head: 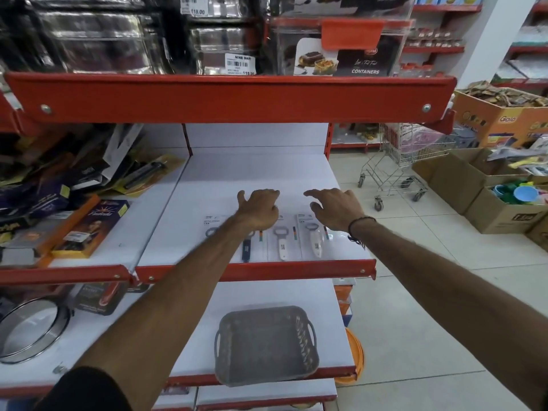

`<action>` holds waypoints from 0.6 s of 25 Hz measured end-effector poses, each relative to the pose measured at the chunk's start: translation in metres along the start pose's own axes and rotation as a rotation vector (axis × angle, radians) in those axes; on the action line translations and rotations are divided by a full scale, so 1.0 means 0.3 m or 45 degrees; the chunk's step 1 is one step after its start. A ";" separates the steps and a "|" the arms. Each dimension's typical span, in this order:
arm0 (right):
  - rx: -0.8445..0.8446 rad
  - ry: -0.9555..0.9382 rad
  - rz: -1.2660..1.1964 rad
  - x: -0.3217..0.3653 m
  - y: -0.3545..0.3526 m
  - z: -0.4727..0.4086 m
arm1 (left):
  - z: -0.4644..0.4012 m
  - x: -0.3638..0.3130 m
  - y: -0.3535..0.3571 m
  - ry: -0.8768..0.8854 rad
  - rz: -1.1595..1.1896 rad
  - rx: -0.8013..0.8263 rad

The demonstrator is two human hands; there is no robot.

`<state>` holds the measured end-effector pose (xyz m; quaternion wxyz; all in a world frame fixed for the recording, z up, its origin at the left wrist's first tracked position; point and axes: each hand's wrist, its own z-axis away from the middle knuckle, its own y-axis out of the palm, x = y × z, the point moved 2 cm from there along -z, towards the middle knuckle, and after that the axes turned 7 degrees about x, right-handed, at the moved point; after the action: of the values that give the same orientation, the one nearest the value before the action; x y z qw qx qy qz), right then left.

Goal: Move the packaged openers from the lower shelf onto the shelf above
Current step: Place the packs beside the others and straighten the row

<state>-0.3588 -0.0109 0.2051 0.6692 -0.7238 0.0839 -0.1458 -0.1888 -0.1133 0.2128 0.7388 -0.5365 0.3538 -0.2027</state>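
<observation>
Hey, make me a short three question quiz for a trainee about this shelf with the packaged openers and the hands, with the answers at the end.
1. True or false: the packaged openers lie in a row near the front edge of the white shelf.
2. What sits on the shelf below? A) grey basket B) cardboard box C) shopping trolley
3. Fill in: the opener partly covered by the left hand has a dark ____ handle.

Key
1. True; the right hand hovers open above them.
2. A, the grey basket.
3. Blue; two others have white handles.
</observation>
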 end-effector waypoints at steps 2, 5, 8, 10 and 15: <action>0.038 -0.038 -0.043 0.035 -0.005 0.007 | 0.043 0.075 -0.052 -0.035 0.037 0.175; 0.221 -0.152 -0.260 0.138 -0.016 0.012 | 0.130 0.215 -0.152 -0.114 -0.025 0.455; 0.461 -0.227 -0.381 0.261 -0.007 0.007 | 0.204 0.309 -0.203 -0.212 -0.267 0.554; 0.572 -0.256 -0.345 0.324 0.015 0.006 | 0.243 0.333 -0.183 -0.231 -0.322 0.590; 0.645 -0.270 -0.242 0.386 0.071 0.001 | 0.290 0.361 -0.116 -0.171 -0.250 0.462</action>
<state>-0.2477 -0.0492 0.1954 0.8171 -0.5493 -0.0939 -0.1477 -0.0493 -0.1425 0.2274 0.8219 -0.4391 0.2075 -0.2977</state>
